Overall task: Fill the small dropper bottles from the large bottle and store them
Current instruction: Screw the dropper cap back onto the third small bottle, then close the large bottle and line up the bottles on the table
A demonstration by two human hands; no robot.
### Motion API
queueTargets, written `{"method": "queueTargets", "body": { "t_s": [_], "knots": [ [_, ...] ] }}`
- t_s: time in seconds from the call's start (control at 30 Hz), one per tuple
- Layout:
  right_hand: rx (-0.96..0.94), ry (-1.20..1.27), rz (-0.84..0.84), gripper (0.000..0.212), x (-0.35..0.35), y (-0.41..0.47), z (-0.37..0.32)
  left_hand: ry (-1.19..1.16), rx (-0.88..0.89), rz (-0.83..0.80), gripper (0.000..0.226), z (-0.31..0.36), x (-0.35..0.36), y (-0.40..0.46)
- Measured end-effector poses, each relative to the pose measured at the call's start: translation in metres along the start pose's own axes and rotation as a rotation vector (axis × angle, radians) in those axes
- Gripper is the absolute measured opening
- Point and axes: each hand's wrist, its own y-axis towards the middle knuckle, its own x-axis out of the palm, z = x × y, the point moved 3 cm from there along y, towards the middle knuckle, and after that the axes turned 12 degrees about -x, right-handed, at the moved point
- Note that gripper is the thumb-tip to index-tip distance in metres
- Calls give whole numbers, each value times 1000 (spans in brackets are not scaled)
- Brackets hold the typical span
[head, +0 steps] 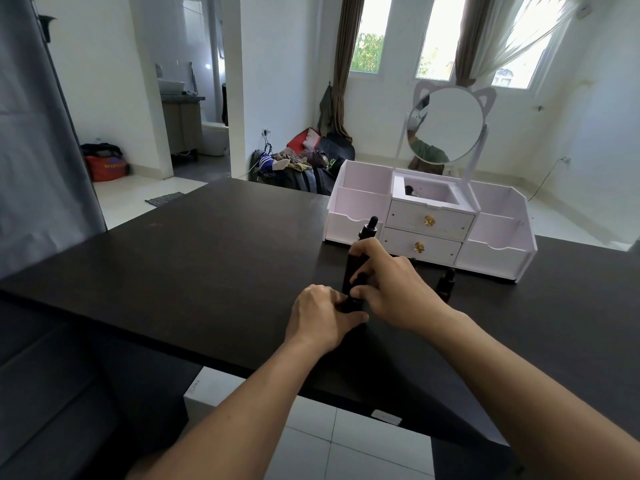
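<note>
My left hand rests on the dark table and grips a small dark dropper bottle, mostly hidden by my fingers. Directly behind it stands the tall dark large bottle, with my right hand closed around its right side. A black dropper cap sticks up above my right fingers; I cannot tell which bottle it belongs to. Another small dark dropper bottle stands on the table just right of my right hand.
A white organizer with two gold-knobbed drawers, open side bins and a cat-ear mirror stands at the table's far right. The table's near edge runs diagonally under my forearms. Bags lie on the floor beyond the table.
</note>
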Motion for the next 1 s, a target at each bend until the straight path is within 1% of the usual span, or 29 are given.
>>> {"method": "queueTargets", "body": {
  "t_s": [0.1,0.17,0.27,0.4,0.53,0.7,0.83,1.0],
  "knots": [
    [20,58,37,62,2,-10,10,4,8,6,28,-2,1,1],
    [55,85,35,55,5,-18,21,8,19,15,29,-3,1,2],
    [98,35,16,44,11,-31,36,19,39,40,30,-2,1,2],
    [109,-87,-90,45,19,-49,45,-10,75,60,33,-1,-1,-1],
    [41,-113,-191,45,26,-66,48,2,77,76,39,0,-1,-2],
    [-9,-179,-330,54,22,-85,51,29,77,70,36,0,0,-1],
    [5,-200,-378,56,10,-111,53,77,88,61,39,0,3,-1],
    [123,-214,-379,55,-11,-145,62,161,130,17,32,10,9,0]
  ]
}}
